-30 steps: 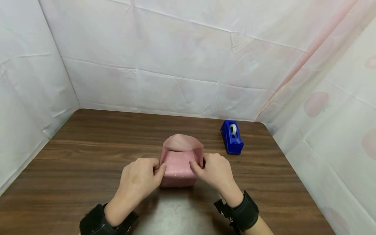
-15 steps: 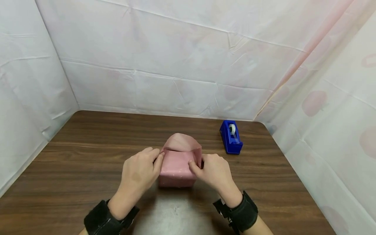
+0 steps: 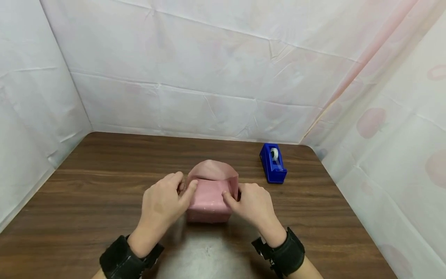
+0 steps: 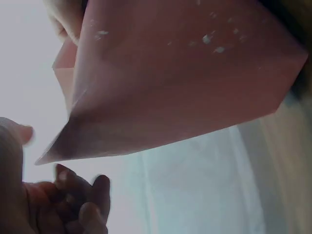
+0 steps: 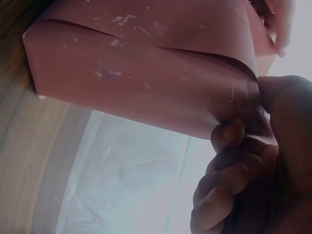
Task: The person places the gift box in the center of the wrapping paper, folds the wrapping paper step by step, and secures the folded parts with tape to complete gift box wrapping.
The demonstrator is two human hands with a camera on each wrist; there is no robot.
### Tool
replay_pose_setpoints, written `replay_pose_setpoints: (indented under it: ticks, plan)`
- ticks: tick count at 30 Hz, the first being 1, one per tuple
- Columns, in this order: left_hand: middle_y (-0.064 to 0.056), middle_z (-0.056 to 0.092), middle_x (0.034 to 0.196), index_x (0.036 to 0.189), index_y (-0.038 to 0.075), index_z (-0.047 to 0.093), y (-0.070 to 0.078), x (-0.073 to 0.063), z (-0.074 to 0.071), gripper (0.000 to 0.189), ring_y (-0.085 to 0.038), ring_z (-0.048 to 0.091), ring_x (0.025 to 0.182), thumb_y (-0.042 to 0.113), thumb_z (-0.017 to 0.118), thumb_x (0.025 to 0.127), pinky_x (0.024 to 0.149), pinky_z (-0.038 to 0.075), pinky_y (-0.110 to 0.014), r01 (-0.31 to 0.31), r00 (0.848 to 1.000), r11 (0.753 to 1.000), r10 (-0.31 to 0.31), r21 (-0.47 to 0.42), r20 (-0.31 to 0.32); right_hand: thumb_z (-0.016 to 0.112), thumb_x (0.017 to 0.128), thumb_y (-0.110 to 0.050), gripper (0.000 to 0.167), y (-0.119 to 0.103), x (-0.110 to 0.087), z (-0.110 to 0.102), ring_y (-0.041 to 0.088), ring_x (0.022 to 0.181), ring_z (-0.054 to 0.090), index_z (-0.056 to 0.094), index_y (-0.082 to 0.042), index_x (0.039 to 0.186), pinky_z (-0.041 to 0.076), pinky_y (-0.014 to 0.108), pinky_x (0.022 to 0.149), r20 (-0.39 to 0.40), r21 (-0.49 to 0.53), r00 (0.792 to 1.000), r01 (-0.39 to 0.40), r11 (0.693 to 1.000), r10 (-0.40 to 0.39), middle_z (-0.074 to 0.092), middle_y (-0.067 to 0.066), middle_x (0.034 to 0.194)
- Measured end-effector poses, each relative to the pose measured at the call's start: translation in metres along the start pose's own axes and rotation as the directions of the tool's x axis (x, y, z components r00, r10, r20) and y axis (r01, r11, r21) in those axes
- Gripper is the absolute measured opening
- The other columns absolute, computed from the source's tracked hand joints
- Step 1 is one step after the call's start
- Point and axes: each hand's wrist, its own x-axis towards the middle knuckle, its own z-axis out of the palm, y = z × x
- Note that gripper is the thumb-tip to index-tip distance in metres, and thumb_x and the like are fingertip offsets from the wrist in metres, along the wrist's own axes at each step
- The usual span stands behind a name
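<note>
A box-shaped package in pink wrapping paper (image 3: 209, 199) stands on the table, its far end rising as a loose, unfolded flap (image 3: 216, 169). At its left side is my left hand (image 3: 162, 199). The left wrist view shows that hand's thumb and loosely bent fingers (image 4: 95, 200) apart, around a pointed paper corner (image 4: 53, 151) without gripping it. My right hand (image 3: 254, 203) pinches the paper's right side near the open end, thumb on top and index finger (image 5: 228, 135) against the side fold. Small whitish marks dot the paper.
A blue tape dispenser (image 3: 273, 163) with a roll of clear tape stands at the back right of the brown wood-grain table (image 3: 122, 166). Pale fabric walls (image 3: 205, 69) enclose the table at the back and both sides. Black straps (image 3: 285, 252) wrap both wrists.
My left hand has shifted from the package's near left side up along its edge, and its fingers have spread off the paper. My right hand keeps its pinch.
</note>
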Motion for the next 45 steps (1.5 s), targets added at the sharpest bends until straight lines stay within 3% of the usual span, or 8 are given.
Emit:
replay_pose_setpoints:
  ticks: [6,10,14,18,24,32,38,45]
  plan:
    - [-0.001,0.063,0.107,0.121,0.014,0.054,-0.012,-0.003,0.016,0.046,-0.018,0.063,0.09,0.04,0.065,0.085,0.07,0.051,-0.04,0.117,0.969,0.981,-0.079,-0.154,0.236,0.062,0.086,-0.047,0.044,-0.002,-0.003,0.007,0.009,0.044,0.039,0.042,-0.019,0.058,0.028,0.027,0.04,-0.022,0.015,0.999,-0.027,1.0,0.027,0.038,-0.008,0.05]
    - [-0.007,0.061,0.12,0.135,0.013,0.047,-0.017,-0.006,0.028,0.048,-0.023,0.062,0.104,0.028,0.058,0.09,0.086,0.05,-0.046,0.151,0.946,0.959,-0.07,-0.238,0.317,0.06,0.089,-0.044,0.036,-0.005,-0.008,0.012,0.01,0.048,0.041,0.047,-0.018,0.068,0.031,0.026,0.043,-0.03,0.025,0.999,-0.021,0.999,0.022,0.042,-0.005,0.059]
    - [-0.01,0.06,0.122,0.137,0.01,0.046,-0.016,-0.009,0.034,0.045,-0.026,0.061,0.109,0.024,0.052,0.094,0.091,0.048,-0.048,0.147,0.954,0.953,-0.065,-0.266,0.293,0.055,0.094,-0.042,0.03,-0.009,-0.013,0.013,0.012,0.052,0.046,0.055,-0.014,0.082,0.034,0.028,0.045,-0.04,-0.01,0.999,0.016,1.0,-0.017,0.05,-0.003,0.068]
    - [-0.013,0.057,0.13,0.141,0.009,0.042,-0.012,-0.011,0.037,0.047,-0.028,0.058,0.117,0.025,0.048,0.098,0.095,0.046,-0.049,0.187,0.951,0.936,-0.097,-0.297,0.294,0.052,0.096,-0.038,0.035,-0.011,-0.016,0.013,0.017,0.063,0.06,0.06,-0.008,0.113,0.045,0.032,0.052,-0.023,-0.007,0.999,0.045,0.999,-0.045,0.064,0.003,0.088]
    - [-0.012,0.057,0.131,0.142,0.011,0.04,-0.009,-0.015,0.042,0.044,-0.028,0.057,0.117,0.019,0.044,0.099,0.095,0.044,-0.05,0.261,0.943,0.893,-0.154,-0.366,0.295,0.045,0.1,-0.035,0.058,-0.007,-0.014,0.016,0.026,0.113,0.061,0.035,-0.003,0.148,0.052,0.044,0.088,0.078,0.134,0.995,0.053,0.99,-0.064,0.057,0.013,0.132]
    - [-0.006,0.06,0.124,0.141,0.019,0.041,-0.01,-0.017,0.046,0.052,-0.021,0.058,0.104,0.021,0.054,0.091,0.088,0.045,-0.042,0.322,0.931,0.834,-0.194,-0.448,0.309,0.043,0.102,-0.032,0.056,0.0,-0.008,0.025,0.022,0.131,0.048,0.03,-0.009,0.151,0.042,0.045,0.104,0.106,0.325,0.993,0.01,0.946,-0.047,0.046,0.01,0.146]
    - [-0.006,0.06,0.121,0.139,0.019,0.04,-0.011,-0.018,0.049,0.056,-0.019,0.057,0.1,0.019,0.059,0.086,0.087,0.045,-0.04,0.331,0.932,0.803,-0.196,-0.496,0.304,0.045,0.101,-0.029,0.046,0.003,-0.003,0.03,0.021,0.115,0.06,0.045,-0.008,0.142,0.049,0.044,0.094,0.056,0.388,0.998,0.003,0.922,-0.027,0.061,0.01,0.127]
    - [-0.007,0.059,0.125,0.14,0.018,0.039,-0.01,-0.016,0.049,0.056,-0.021,0.057,0.102,0.019,0.057,0.087,0.087,0.044,-0.041,0.308,0.942,0.805,-0.184,-0.508,0.28,0.055,0.095,-0.037,0.047,0.002,0.0,0.027,0.015,0.102,0.062,0.05,-0.014,0.136,0.05,0.039,0.086,0.077,0.482,0.997,-0.058,0.874,0.024,0.065,0.005,0.117]
